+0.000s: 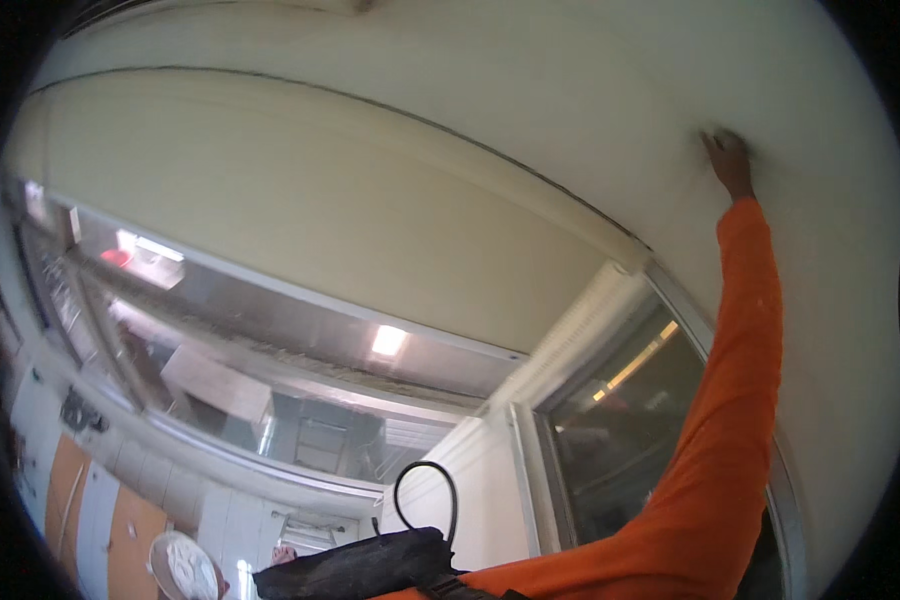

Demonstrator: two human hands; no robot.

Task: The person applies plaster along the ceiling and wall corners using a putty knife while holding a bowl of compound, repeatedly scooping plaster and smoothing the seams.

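Note:
My right arm, in an orange sleeve point(730, 400), reaches far up from the lower edge. My right hand point(727, 160) presses against a white painted surface point(570, 90) overhead, fingers laid on it. Whether anything lies under the palm is too small to tell. A thin dark line point(450, 135) runs across the surface to the left of the hand. My left hand does not show. At the bottom edge a black pack point(355, 568) with a looped black cable point(426, 490) sits close to my body.
A cream panel point(300, 210) runs below the white surface. Under it are glazed window frames point(530, 450) with reflections of lit lamps point(388, 340). A round white container point(183, 567) and orange-and-white panels point(90, 500) lie at the lower left.

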